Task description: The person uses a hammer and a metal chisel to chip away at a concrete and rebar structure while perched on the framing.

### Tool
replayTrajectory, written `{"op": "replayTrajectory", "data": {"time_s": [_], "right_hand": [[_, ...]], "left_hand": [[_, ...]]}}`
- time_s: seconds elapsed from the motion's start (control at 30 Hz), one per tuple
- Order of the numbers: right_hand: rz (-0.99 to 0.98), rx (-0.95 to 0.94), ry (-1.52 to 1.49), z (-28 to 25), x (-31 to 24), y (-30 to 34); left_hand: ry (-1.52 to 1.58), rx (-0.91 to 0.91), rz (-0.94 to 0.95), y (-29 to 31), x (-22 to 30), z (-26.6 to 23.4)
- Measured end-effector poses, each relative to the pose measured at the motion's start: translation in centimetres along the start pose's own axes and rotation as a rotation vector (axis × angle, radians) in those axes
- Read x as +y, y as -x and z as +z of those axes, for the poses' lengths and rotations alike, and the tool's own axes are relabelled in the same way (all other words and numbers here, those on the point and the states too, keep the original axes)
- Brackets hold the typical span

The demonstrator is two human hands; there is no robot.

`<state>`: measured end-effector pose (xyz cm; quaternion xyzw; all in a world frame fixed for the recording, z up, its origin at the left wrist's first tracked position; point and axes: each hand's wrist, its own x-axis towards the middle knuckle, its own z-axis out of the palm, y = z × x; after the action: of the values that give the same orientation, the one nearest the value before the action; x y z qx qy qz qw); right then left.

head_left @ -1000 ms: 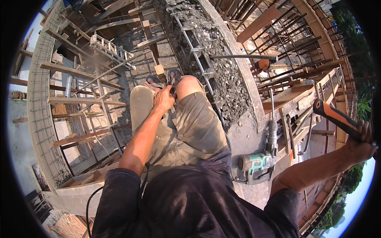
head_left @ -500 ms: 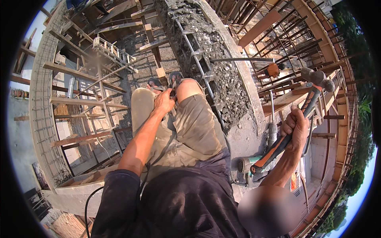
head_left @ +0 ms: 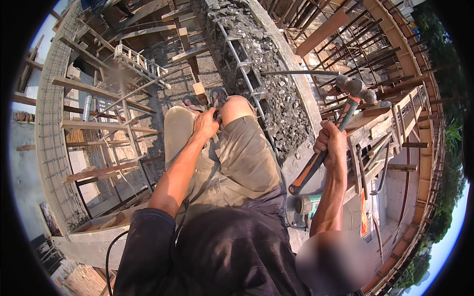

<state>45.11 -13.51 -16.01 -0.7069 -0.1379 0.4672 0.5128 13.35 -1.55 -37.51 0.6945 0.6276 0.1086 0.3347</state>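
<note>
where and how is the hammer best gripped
Probably by the lower handle of the hammer, wrapped from the near right side: this stretch is slim and uncovered, below the right hand gripping around mid-length, and lies away from the bulky head at the far end.

Sunlight is striping the floor (head_left: 175,91) with shadows. Rebar mesh (head_left: 48,143) is curving along the left, planks (head_left: 91,127) are spanning gaps beside it, rubble (head_left: 291,121) is lying along a concrete ledge (head_left: 282,47), and trees (head_left: 447,197) are standing at the far right.
</note>
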Motion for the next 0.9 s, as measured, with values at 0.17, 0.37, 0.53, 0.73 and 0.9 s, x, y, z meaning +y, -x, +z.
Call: {"op": "replayTrajectory", "data": {"time_s": [0.17, 0.37, 0.53, 0.73, 0.9], "right_hand": [[-0.086, -0.055, 0.066, -0.9, -3.0, 4.5], [-0.841, 0.101, -0.227, -6.4, -15.2, 12.5], [-1.452, 0.282, -0.329, -11.6, -22.4, 11.2], [0.1, -0.14, -0.147, -1.9, -1.0, -1.0], [-0.016, 0.038, -0.087, -3.4, -1.6, 2.7]], "left_hand": [[-0.009, -0.044, -0.03, 0.6, -0.6, 0.0], [-0.043, -0.035, -0.051, 0.6, -0.2, -0.1], [0.005, -0.003, -0.017, -0.2, -1.2, 1.1], [0.039, 0.005, -0.024, 0.3, 0.6, 0.5], [-0.04, 0.016, -0.041, 0.6, -0.2, 0.0]]}}
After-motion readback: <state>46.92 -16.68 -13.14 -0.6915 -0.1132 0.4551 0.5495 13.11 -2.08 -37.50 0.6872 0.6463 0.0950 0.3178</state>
